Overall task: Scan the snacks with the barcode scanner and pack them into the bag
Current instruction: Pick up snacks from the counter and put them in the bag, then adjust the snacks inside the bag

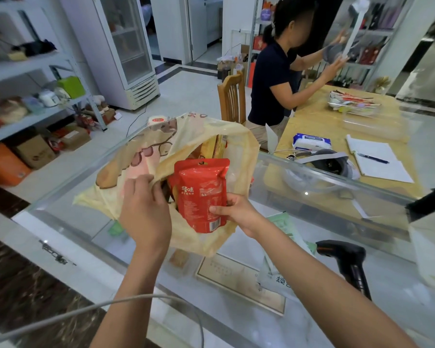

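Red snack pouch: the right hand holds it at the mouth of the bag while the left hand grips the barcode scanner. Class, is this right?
No. The head view shows the left hand gripping the edge of the bag; the barcode scanner stands on the counter. The right hand holds the red snack pouch.

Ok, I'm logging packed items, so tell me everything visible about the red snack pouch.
The red snack pouch is a glossy, foil-like packet with a hang hole in its sealed top, white characters on the front and a barcode near its bottom edge. It is upright, slightly tilted, in the open mouth of the yellow plastic bag. The right hand grips its lower right edge; the left hand holds the bag's rim beside it.
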